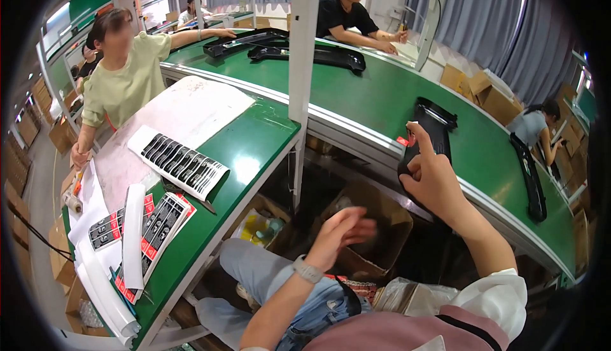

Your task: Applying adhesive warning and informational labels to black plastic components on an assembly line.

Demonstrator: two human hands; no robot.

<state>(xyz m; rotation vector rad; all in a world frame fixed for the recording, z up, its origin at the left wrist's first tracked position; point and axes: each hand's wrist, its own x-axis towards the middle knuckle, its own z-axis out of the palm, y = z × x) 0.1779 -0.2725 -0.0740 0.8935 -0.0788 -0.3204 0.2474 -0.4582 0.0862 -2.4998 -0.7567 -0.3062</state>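
Observation:
My right hand [433,182] is raised over the near edge of the green conveyor belt, index finger stretched out and the others bent. A small red label [402,141] shows at that fingertip; how it is held is partly hidden. Behind the hand lies a long black plastic part [436,119], partly covered by my fingers. Lower and to the left, my left hand [344,233] hangs in the air above my lap, fingers extended and blurred, with nothing visible in it. It wears a light watch on the wrist.
Label sheets [178,160] and curled white backing strips [133,236] lie on the green side table [273,122]. A white post [302,45] rises at the table corner. Open cartons stand below. More black parts [528,179] rest on the belt [382,103]. Several people work around it.

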